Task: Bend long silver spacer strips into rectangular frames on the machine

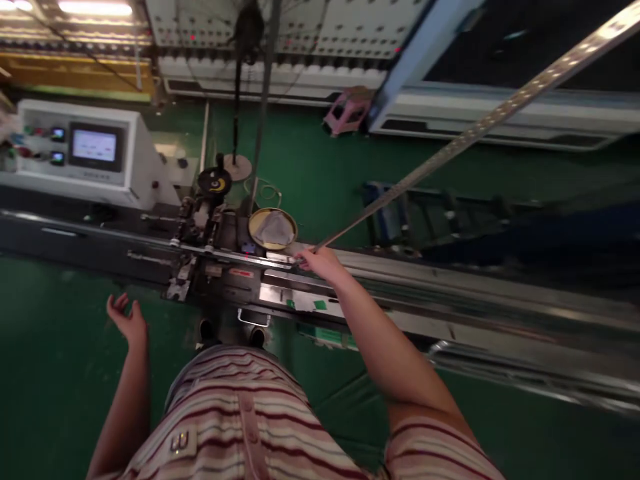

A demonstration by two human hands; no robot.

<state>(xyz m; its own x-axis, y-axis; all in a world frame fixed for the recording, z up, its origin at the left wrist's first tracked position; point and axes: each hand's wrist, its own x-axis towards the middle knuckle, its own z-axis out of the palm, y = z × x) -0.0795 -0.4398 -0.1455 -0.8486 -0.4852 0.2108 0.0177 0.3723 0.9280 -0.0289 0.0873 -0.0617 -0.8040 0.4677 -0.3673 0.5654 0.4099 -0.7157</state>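
My right hand (pixel 320 261) is stretched forward and closed on the near end of a long thin metal strip (pixel 480 120) that runs up to the top right corner. The strip's end meets the machine's rail (pixel 450 287) beside a round tin (pixel 273 229) holding a pale cloth. My left hand (pixel 127 320) hangs free at the lower left, fingers apart, holding nothing. A dark clamp mechanism with a black wheel (pixel 214 181) sits just left of the tin.
A white control box with a lit screen (pixel 95 147) stands at the left. The floor (pixel 320 160) is green. A pink stool (pixel 347 110) and a large white machine (pixel 500 113) lie beyond. My striped shirt (pixel 240 420) fills the bottom.
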